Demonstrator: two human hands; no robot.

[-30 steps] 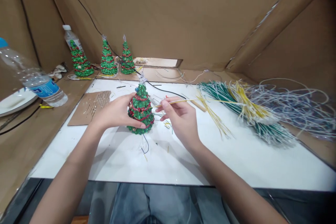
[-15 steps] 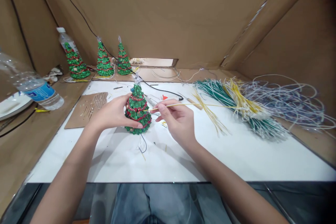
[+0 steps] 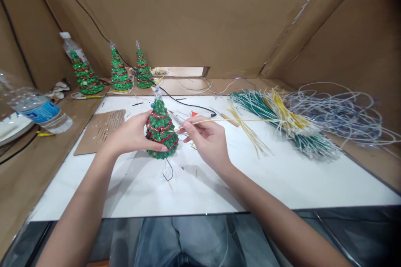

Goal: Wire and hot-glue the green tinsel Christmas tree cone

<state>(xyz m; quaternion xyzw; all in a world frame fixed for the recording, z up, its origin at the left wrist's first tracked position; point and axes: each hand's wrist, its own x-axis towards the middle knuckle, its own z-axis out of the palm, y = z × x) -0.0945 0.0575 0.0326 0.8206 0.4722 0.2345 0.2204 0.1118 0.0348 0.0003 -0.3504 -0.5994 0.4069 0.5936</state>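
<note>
A small green Christmas tree (image 3: 160, 127) with red garland and a clear tip stands over the white board in front of me. My left hand (image 3: 133, 133) is wrapped round its left side, thumb across the lower front. In a pinch between thumb and fingers, my right hand (image 3: 203, 137) holds a thin yellow wire (image 3: 230, 119) close to the tree's right side. One end of the wire points at the tree's middle tiers; the other trails right toward the wire bundles. Whether its tip touches the tree I cannot tell. A dark wire (image 3: 171, 171) lies below the tree.
Three similar trees (image 3: 121, 76) stand at the back left by a bottle (image 3: 73, 46). Another water bottle (image 3: 46, 112) leans at left near a plate (image 3: 14, 127). Cardboard (image 3: 100, 131), yellow wires (image 3: 250, 133), green wires (image 3: 257, 108), a soldering iron (image 3: 178, 116) and tangled light strings (image 3: 338, 112) lie around.
The view has shifted slightly, so everything sits a little further left. Both hands keep their holds on the tree and the yellow wire, with hardly any other movement.
</note>
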